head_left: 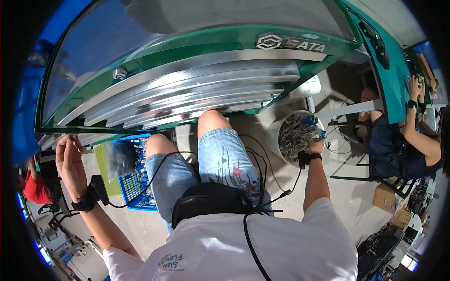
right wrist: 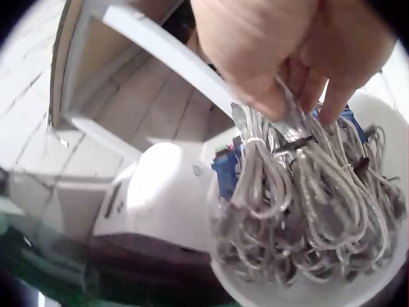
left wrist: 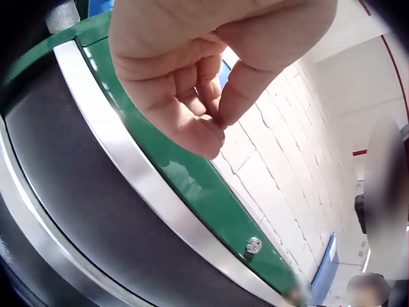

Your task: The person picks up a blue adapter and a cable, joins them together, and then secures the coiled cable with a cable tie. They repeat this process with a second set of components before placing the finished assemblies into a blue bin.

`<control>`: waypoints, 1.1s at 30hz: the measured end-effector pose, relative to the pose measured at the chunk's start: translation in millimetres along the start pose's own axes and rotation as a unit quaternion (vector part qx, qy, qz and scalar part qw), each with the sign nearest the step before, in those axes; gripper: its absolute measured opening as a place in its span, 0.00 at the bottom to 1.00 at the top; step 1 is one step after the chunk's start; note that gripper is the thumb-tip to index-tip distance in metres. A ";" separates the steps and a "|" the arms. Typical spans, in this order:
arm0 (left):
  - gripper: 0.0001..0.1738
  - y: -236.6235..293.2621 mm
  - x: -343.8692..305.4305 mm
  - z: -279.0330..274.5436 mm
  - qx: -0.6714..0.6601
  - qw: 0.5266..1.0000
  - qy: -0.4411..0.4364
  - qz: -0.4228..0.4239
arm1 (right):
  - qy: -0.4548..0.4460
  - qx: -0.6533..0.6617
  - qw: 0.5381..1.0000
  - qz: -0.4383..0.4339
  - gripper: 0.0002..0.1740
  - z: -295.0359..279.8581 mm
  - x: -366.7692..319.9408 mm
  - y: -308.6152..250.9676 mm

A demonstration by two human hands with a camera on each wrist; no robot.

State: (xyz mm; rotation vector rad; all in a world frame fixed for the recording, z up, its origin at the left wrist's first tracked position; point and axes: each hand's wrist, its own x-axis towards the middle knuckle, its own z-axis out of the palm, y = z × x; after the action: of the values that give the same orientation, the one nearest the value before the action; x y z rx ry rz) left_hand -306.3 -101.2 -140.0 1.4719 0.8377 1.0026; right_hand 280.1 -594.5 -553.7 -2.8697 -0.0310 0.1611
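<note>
My right hand (head_left: 317,146) is down at a round white bin (right wrist: 220,262) full of coiled grey cables. In the right wrist view the fingers of that hand (right wrist: 281,57) grip the upper end of a tied cable bundle (right wrist: 332,204), whose loops hang over the others. Another bundle (right wrist: 259,179) and a blue connector (right wrist: 225,173) sit right beside it. On the other side, my left hand (head_left: 71,164) is raised near the left end of the green-framed workbench (head_left: 187,38). Its fingers (left wrist: 198,134) are loosely curled toward the thumb, and nothing shows between them.
Left of my legs stands a blue plastic basket (head_left: 133,187) with blue-ended parts and a dark plastic bag (head_left: 121,159). Black cords (head_left: 264,168) run across my lap. A white box-shaped device (right wrist: 156,198) is close to the bin. Another person (head_left: 398,140) sits at the right.
</note>
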 end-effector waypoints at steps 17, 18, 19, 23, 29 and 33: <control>0.08 -266.9 -118.0 -171.1 -0.026 0.867 0.401 -0.296 | 0.113 -0.045 0.991 -0.053 0.32 -31.9 -25.3 8.0; 0.06 -296.5 -137.9 -185.4 -0.032 0.851 0.416 -0.321 | 0.110 -0.055 0.990 -0.067 0.31 -45.3 -33.9 1.2; 0.05 -327.0 -159.0 -200.8 -0.039 0.833 0.429 -0.346 | 0.108 -0.065 0.989 -0.081 0.29 -61.9 -42.6 -9.8; 0.07 -390.9 -221.4 -199.2 0.050 0.761 0.456 -0.458 | 0.142 -0.104 0.967 -0.182 0.25 -102.6 -59.9 -32.4; 0.30 -583.2 -325.1 -245.4 0.002 0.625 0.278 -0.729 | 0.094 -0.118 0.934 -0.324 0.27 -152.5 -74.7 -87.7; 0.30 -589.9 -320.8 -215.4 0.423 0.707 -0.156 -0.545 | 0.092 -0.133 0.900 -0.406 0.24 -173.8 -101.1 -154.1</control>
State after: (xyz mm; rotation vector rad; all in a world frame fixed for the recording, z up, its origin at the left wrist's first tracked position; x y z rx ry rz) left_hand -612.7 -229.8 -762.0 1.3751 1.7152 -0.6261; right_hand 198.3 -495.2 -335.5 -2.8331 -1.2659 -0.3016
